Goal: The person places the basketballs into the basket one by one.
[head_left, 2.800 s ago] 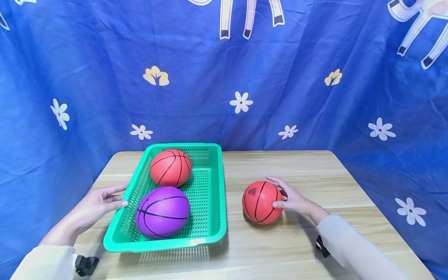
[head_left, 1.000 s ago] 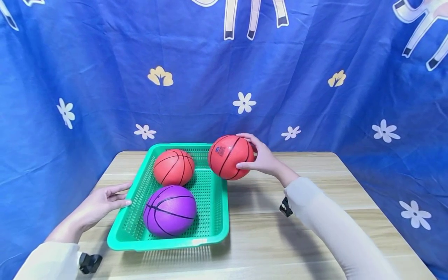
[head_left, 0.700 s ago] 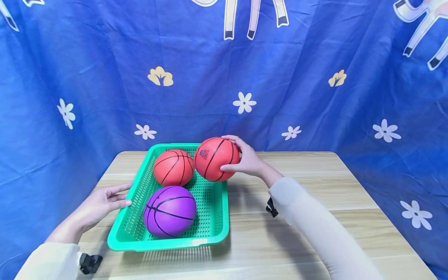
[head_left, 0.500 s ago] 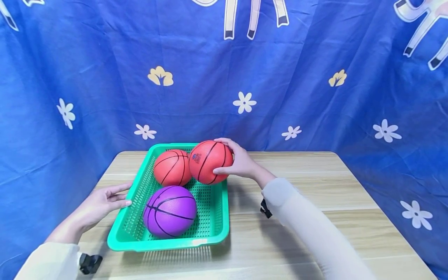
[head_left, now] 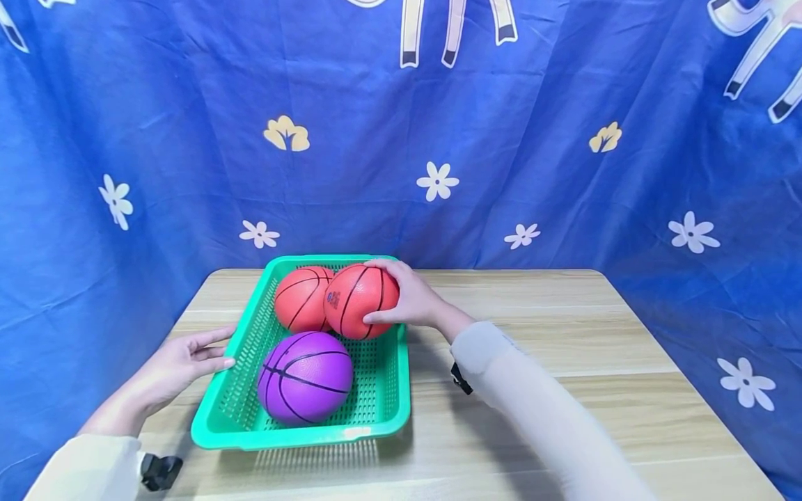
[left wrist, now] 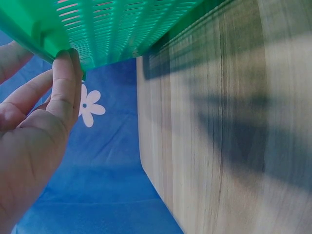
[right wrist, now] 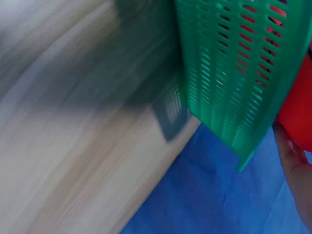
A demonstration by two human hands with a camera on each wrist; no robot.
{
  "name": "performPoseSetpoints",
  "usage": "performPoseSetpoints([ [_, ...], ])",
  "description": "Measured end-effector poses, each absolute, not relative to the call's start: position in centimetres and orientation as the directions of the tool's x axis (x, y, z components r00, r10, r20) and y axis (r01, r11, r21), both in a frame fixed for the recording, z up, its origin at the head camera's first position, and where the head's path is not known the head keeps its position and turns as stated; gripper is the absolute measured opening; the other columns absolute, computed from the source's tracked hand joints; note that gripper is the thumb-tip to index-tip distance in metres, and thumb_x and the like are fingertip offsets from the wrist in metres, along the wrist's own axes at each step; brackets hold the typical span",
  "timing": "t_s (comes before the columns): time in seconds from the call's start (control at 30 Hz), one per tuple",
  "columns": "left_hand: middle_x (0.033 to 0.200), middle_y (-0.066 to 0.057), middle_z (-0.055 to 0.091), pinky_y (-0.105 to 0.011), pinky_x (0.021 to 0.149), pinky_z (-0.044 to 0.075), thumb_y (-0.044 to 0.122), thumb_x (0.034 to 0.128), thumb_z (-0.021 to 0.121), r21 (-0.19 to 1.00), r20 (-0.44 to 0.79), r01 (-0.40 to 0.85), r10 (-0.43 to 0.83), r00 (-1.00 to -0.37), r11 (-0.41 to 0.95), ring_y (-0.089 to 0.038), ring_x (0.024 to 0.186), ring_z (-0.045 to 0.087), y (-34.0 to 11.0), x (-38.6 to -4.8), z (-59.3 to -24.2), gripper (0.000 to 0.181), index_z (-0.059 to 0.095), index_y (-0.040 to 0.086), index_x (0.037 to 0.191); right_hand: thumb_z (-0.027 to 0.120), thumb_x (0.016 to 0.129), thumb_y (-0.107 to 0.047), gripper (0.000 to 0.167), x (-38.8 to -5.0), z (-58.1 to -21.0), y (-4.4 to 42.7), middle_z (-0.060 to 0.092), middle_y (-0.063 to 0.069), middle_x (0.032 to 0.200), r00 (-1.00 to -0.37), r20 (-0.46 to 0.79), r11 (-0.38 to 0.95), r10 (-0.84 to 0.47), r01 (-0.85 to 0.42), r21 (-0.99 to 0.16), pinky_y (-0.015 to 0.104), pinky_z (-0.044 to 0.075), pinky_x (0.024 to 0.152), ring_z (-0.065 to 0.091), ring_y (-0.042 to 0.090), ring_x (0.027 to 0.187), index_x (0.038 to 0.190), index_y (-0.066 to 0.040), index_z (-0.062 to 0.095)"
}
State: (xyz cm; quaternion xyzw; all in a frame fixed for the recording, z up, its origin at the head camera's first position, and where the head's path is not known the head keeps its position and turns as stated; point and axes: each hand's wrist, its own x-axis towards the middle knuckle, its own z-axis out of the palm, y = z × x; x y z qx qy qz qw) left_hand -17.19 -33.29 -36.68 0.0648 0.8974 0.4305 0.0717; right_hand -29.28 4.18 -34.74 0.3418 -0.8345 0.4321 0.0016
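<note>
A green plastic basket (head_left: 299, 437) with slotted walls sits on the table and contains a red toy basketball (head_left: 299, 300) at the back left and a purple basketball (head_left: 305, 379) in front. My right hand (head_left: 407, 299) grips a second red basketball (head_left: 360, 304) from its right side, over the basket's back right part. That ball overlaps the first red one; whether they touch I cannot tell. My left hand (head_left: 177, 365) touches the basket's left rim with fairly straight fingers. In the right wrist view, the basket wall (right wrist: 234, 73) partly hides the held ball (right wrist: 298, 107).
The wooden table (head_left: 532, 417) extends to the right of the basket, beneath my right sleeve (head_left: 526, 390). A blue patterned curtain (head_left: 351, 188) hangs behind the table and along both sides.
My right hand has picked the second red basketball up from the table, carried it left over the basket's right rim and lowered it. My left hand stays at the left rim.
</note>
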Motion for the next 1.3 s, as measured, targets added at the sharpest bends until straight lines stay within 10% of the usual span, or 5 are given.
performPoseSetpoints([
  [1.3, 0.123, -0.029, 0.056, -0.022, 0.083, 0.049, 0.024, 0.0910, 0.067, 0.770, -0.112, 0.039, 0.196, -0.974, 0.637, 0.007, 0.095, 0.055, -33.7, -17.8, -36.6, 0.070, 0.034, -0.009, 0.143, 0.078, 0.070, -0.055, 0.095, -27.0, -37.8, 5.2, 0.042, 0.006, 0.144, -0.826, 0.185, 0.616, -0.532, -0.528, -0.585, 0.050, 0.030, 0.105, 0.036, 0.024, 0.132, 0.146, -0.015, 0.036],
])
